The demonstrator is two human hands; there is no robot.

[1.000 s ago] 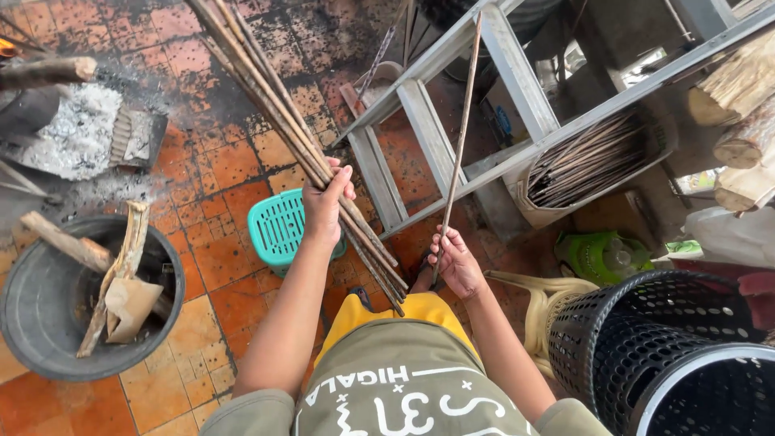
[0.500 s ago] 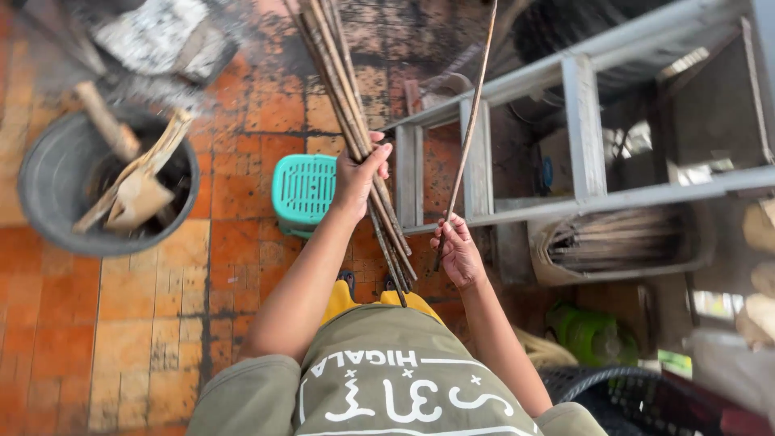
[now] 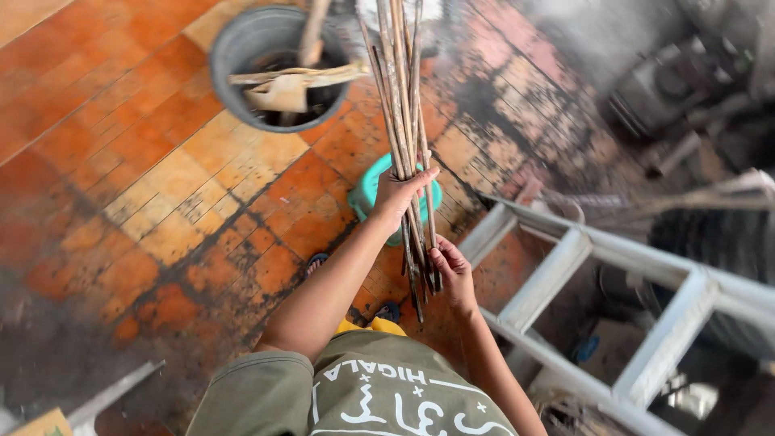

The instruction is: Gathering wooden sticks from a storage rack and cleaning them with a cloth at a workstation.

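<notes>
Between both hands (image 3: 395,198): stick bundle (image 3: 404,105).

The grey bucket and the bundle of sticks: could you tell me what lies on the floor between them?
Only bare orange floor tiles, seen from the head view.

Both arms reach forward and slightly downward from the body, bare below short sleeves. The left arm is stretched nearly straight, its hand (image 3: 397,196) raised higher and farther out, fingers curled closed in a grip with the thumb side up. The right arm is bent at the elbow and kept closer in; its hand (image 3: 450,270) sits lower, just below and right of the left, fingers also wrapped shut.
</notes>
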